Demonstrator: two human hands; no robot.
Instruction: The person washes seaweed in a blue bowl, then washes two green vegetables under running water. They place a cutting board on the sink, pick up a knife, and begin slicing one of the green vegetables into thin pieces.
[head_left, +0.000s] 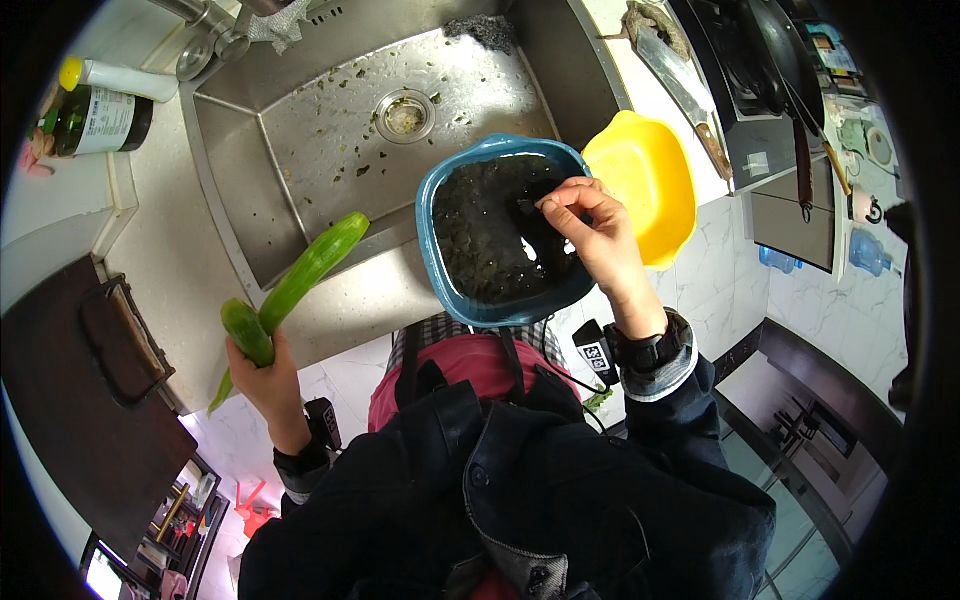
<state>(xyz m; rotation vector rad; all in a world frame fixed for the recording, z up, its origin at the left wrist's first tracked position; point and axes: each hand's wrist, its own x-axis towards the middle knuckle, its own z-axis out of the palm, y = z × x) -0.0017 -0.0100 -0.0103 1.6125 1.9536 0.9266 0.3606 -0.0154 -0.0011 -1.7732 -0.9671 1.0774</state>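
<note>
My left hand (262, 379) grips green cucumber-like vegetables near the counter's front edge. The long one (315, 259) looks peeled and reaches over the sink rim; a shorter end (247, 330) sticks up beside it. My right hand (596, 232) is over a blue plastic basin (426, 232), thumb and forefinger pinched together. Whether anything thin is between those fingertips cannot be told. Dark leafy matter, perhaps seaweed, soaks in water (487, 232) inside the basin. Beside it, to the right, is a yellow plastic basin (660, 187).
The steel sink (330, 127) holds scattered green scraps, a drain (405, 116) and a dark scouring pad (480, 31). A cleaver (679, 86) lies on the right counter near a wok (780, 67). Bottles (112, 120) stand at left, above a dark tabletop (82, 420).
</note>
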